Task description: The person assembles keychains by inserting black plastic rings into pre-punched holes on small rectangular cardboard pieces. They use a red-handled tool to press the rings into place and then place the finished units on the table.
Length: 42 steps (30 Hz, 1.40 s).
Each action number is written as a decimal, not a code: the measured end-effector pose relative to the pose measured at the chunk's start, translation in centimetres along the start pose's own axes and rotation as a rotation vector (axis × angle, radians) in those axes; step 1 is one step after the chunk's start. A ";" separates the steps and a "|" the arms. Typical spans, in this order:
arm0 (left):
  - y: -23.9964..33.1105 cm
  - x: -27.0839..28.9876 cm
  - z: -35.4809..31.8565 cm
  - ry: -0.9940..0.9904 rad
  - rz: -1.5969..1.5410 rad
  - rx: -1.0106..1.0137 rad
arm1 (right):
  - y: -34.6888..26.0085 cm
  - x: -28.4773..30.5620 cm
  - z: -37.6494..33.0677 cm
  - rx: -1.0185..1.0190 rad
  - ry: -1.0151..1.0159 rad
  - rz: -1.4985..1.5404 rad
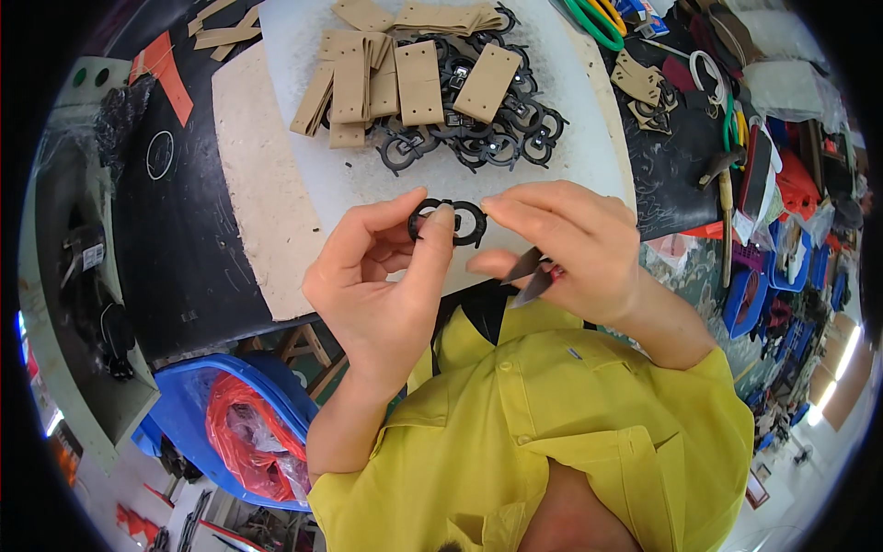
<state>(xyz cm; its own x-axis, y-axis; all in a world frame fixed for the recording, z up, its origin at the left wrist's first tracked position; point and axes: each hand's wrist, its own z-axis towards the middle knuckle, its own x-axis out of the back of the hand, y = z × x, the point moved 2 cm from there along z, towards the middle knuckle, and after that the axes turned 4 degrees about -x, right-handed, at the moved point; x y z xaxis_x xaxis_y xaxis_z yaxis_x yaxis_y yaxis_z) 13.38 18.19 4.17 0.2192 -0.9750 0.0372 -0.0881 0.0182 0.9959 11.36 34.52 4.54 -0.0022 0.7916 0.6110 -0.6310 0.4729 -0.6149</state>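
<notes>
My left hand (368, 276) pinches a small black plastic part (480, 230) made of two joined rings, between thumb and fingers, above the near part of the white work surface. My right hand (584, 244) is close on its right, with the index fingertip beside the part's rim; whether it touches I cannot tell. Tucked in the right palm are small snips (526, 276), their dark blades apart and pointing out below the fingers. Beyond my hands lies a heap of similar black ring parts (478, 143). Tan punched strips (421, 83) lie partly on that heap.
A white sheet (359, 189) and a pale board (253, 166) cover part of the black table (184, 267). A blue bin (175, 386) with a red bag stands at left. Pliers-like tools, cords and a hammer (722, 166) lie at right.
</notes>
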 end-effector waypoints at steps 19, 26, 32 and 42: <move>0.3 2.2 7.8 -0.041 0.782 -0.773 | 1.8 2.4 0.5 -0.125 0.117 -0.079; 0.6 3.5 7.4 0.225 0.743 -0.910 | 1.9 1.7 0.0 -0.181 0.086 -0.020; -1.4 5.2 2.2 -0.274 0.737 -0.947 | 1.8 1.9 0.0 -0.242 0.155 0.054; -2.3 4.0 0.0 0.114 0.917 -0.583 | 0.1 -0.4 1.0 -0.351 -0.055 0.276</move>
<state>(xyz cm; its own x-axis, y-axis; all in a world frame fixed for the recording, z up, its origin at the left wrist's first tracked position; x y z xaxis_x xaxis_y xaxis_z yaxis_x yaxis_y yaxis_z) 14.49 14.23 1.99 0.3965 -0.5114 0.7624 0.2032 0.8587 0.4704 10.53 33.83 4.69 -0.1804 0.8894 0.4200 -0.2999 0.3570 -0.8847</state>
